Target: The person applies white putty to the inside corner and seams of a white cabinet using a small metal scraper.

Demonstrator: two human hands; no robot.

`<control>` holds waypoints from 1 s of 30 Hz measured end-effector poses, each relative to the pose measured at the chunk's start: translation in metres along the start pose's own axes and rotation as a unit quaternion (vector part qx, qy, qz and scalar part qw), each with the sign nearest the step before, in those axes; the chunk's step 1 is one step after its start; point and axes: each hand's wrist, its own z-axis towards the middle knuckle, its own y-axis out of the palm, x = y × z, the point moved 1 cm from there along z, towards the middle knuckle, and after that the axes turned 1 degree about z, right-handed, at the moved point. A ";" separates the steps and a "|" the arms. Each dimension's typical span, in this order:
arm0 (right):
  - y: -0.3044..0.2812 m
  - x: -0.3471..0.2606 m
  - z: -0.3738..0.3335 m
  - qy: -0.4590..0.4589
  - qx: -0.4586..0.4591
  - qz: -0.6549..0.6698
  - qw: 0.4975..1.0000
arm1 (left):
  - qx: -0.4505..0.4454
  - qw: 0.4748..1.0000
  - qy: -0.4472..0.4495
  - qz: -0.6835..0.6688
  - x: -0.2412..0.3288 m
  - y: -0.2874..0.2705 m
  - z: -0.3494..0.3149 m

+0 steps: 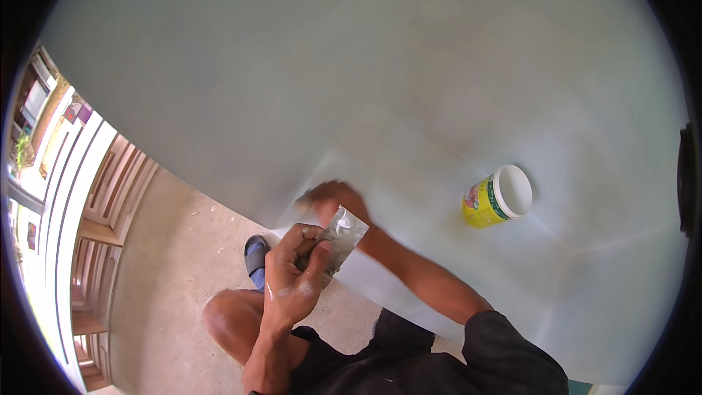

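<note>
My left hand (292,278) is closed round a flat, shiny grey rectangular piece (345,238), smeared and scraper-like, with its broad end sticking out past my thumb. White smears mark that hand's skin. Just beyond it, my right hand (338,199) is blurred by motion close to the left edge of a large pale grey surface (439,102). A small pale thing (303,205) shows at its fingertips, too smeared to name. Whether the hand touches the surface I cannot tell. To the right of my right forearm is a yellow tub (484,205) with a white rim, its mouth uncovered.
Below left lies a beige concrete floor (175,249), where my foot in a dark sandal (257,257) rests near the surface's edge. Brown wooden frames (110,183) line the far left, beside white rails. A dark object (686,179) sits at the right rim.
</note>
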 end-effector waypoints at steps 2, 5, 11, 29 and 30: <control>-0.032 0.030 0.022 0.122 -0.016 -0.068 0.990 | -0.004 1.000 -0.006 0.013 -0.004 -0.003 -0.002; -0.055 0.099 0.033 0.221 0.060 -0.021 0.973 | -0.036 0.999 0.000 0.028 -0.011 0.005 -0.011; -0.056 0.110 0.037 0.279 0.092 0.106 0.950 | -0.012 0.998 -0.024 0.061 -0.017 -0.002 0.001; -0.164 -0.019 -0.015 -0.033 -0.039 0.217 0.975 | -0.013 0.996 -0.090 0.013 -0.012 0.001 0.013; -0.165 -0.019 -0.014 -0.044 -0.047 0.220 0.973 | -0.013 0.996 -0.088 0.014 -0.012 0.002 0.012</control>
